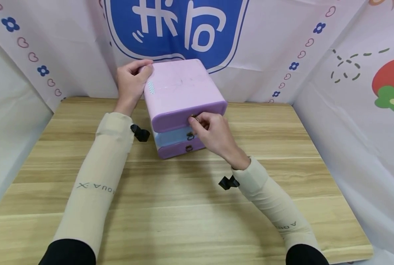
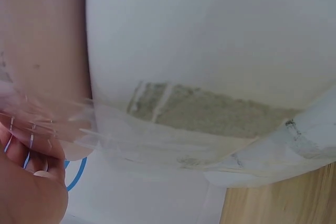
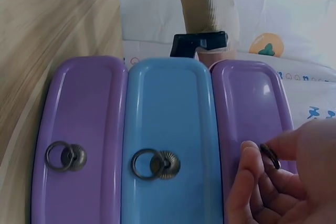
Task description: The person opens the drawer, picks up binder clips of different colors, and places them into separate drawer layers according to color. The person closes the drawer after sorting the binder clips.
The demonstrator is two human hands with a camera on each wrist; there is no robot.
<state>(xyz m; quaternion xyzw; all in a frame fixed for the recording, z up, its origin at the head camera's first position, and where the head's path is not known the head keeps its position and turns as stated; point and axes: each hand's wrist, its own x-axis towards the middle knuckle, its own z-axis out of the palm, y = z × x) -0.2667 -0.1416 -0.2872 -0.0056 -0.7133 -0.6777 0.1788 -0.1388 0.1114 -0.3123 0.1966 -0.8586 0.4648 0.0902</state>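
A small three-drawer storage box (image 1: 183, 82) with a pink top stands on the wooden table. Its fronts are a purple top drawer (image 3: 247, 103), a blue middle drawer (image 3: 170, 98) and a purple bottom drawer (image 3: 86, 98). At the box's back left corner, my left hand (image 1: 130, 81) holds on, thumb over the top and fingers curled behind. My right hand (image 1: 215, 134) pinches the metal ring pull (image 3: 270, 156) of the top drawer between thumb and fingers. All three drawers look closed. Clear tape crosses the box's side (image 2: 184, 145) in the left wrist view.
Ring pulls hang on the middle drawer (image 3: 147, 164) and the bottom drawer (image 3: 60, 156). Behind the wooden table (image 1: 170, 206) hangs a white printed cloth (image 1: 260, 48), close to the back of the box. More white cloth lines both sides.
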